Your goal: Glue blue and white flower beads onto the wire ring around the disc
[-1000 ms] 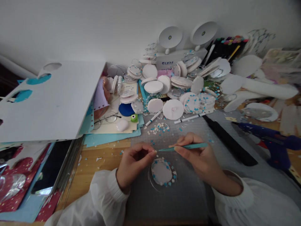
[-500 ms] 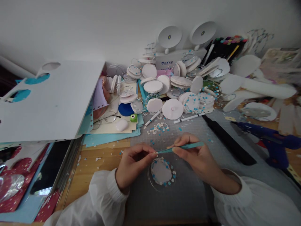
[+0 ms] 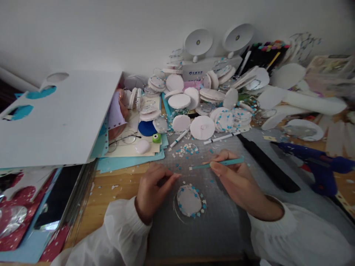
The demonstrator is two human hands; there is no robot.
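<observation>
"What do you get of the wearer over your link?"

"From my end I see white clothing. The left sleeve point(image 3: 119, 229) is loose and thin-looking, creased in soft grey folds, and it broadens toward the near edge of the counter point(image 3: 107, 199)."

"And the right sleeve point(image 3: 313, 236)?"

"Just as white and full, on my feed. Its right cuff point(image 3: 290, 218) is a rounded band that gapes a little, dark inside. I read the left cuff point(image 3: 141, 214) as gathered, puckered like elastic."

"Hands?"

"Left hand point(image 3: 155, 188) and right hand point(image 3: 235, 177), both bare."
</observation>
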